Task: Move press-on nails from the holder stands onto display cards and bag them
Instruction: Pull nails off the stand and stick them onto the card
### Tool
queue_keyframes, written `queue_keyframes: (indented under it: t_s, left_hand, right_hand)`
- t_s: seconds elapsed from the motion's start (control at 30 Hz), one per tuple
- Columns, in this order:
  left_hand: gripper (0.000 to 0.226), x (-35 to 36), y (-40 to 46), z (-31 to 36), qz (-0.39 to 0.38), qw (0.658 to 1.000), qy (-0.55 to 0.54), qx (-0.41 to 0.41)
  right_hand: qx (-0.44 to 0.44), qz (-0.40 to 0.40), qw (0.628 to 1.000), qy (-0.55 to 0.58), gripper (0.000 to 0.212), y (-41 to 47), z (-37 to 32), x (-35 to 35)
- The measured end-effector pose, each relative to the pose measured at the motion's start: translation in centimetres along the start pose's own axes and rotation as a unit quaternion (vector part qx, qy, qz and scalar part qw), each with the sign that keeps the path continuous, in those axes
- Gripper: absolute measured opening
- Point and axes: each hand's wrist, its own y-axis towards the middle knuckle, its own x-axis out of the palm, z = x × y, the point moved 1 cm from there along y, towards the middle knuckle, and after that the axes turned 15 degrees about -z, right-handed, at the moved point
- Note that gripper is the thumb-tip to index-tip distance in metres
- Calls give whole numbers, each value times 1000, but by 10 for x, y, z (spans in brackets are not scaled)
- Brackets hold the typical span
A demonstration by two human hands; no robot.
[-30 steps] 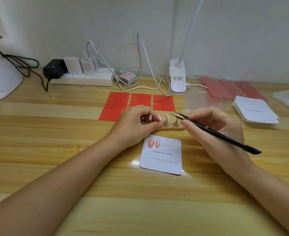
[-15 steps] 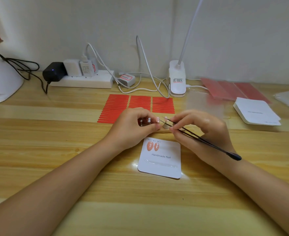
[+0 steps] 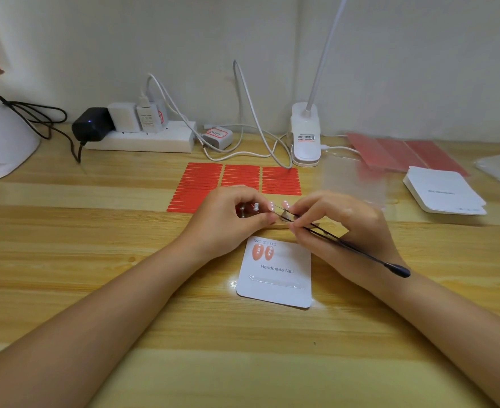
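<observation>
Left hand point(image 3: 228, 219) is curled around the holder stands point(image 3: 253, 209), fingers pinching the row steady on the bench point(image 3: 66, 245). Right hand point(image 3: 340, 228) grips black tweezers point(image 3: 331, 238), fingers closed tight on them, tips reaching a pink nail point(image 3: 285, 205) just past the left fingertips. Whether the tips have hold of it, I cannot tell. Just below both sets of fingers lies the display card point(image 3: 276, 278), two pink nails point(image 3: 262, 252) stuck at its top left.

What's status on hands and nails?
Left hand holds the stand. Right hand pinches tweezers at stand. Two nails on card. Nothing blocking.
</observation>
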Motion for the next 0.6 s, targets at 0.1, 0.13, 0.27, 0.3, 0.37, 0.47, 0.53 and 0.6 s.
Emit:
queue_keyframes:
  t_s: [0.1, 0.13, 0.27, 0.3, 0.37, 0.47, 0.53, 0.6]
  left_hand:
    - [14, 0, 0, 0, -1, 1000, 0, -1]
    - [13, 0, 0, 0, -1, 1000, -2, -1]
    - [12, 0, 0, 1, -3, 1000, -4, 0]
    - [12, 0, 0, 1, -3, 1000, -2, 1]
    - [12, 0, -1, 1, -4, 1000, -1, 1]
    - [12, 0, -1, 1, -6, 1000, -2, 1]
    - [13, 0, -1, 1, -7, 1000, 0, 4]
    - [13, 0, 0, 1, -6, 1000, 0, 6]
  right_hand:
    - [2, -4, 1000, 4, 4, -1, 2, 0]
    - [0, -3, 1000, 8, 4, -1, 2, 0]
    - [7, 2, 999, 36, 2, -2, 2, 2]
    - [13, 4, 999, 38, 3, -1, 2, 2]
    - [24, 6, 999, 42, 5, -1, 1, 2]
    - [36, 6, 998, 49, 4, -1, 1, 2]
    - [38, 9, 997, 62, 5, -1, -1, 2]
    - [43, 10, 996, 83, 8, 0, -2, 1]
